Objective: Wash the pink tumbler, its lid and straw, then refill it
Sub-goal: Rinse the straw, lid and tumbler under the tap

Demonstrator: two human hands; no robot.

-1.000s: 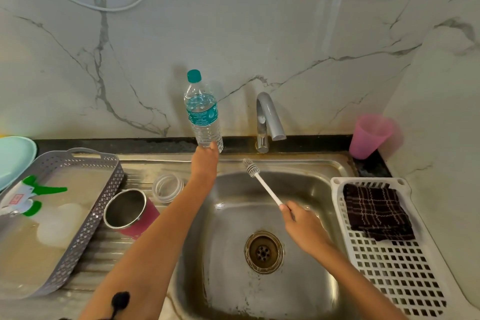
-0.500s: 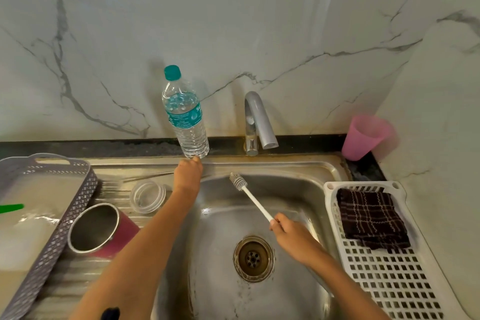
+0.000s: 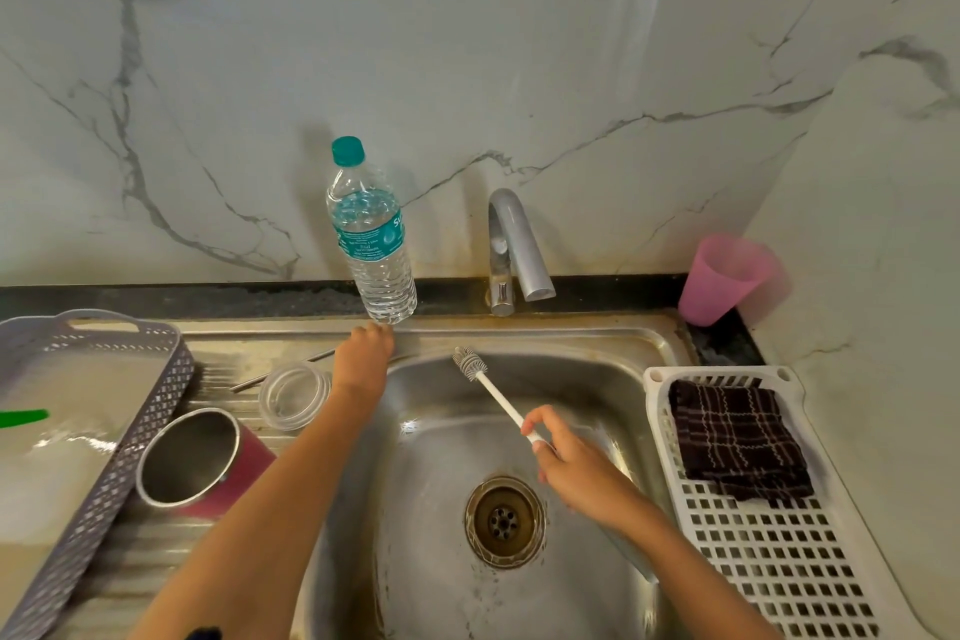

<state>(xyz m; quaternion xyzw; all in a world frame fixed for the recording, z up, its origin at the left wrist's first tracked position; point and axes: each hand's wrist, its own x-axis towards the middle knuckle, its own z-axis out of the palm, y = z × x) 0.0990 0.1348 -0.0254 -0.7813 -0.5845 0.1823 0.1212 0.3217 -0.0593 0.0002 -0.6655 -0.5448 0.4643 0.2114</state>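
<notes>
Pink tumbler (image 3: 200, 463) lies on its side on draining board, open mouth toward camera, touching grey basket (image 3: 104, 473). Right hand (image 3: 576, 470) over sink basin (image 3: 426, 483), fingers pinched round white brush (image 3: 493, 392) handle, bristles pointing up-left. Clear lid (image 3: 293, 395) flat on board beyond tumbler, thin metal straw (image 3: 283, 370) behind it. Left hand (image 3: 363, 353) curled at base of water bottle (image 3: 371, 234) on back rim; grasp unclear. Tap (image 3: 514, 250) beside bottle.
</notes>
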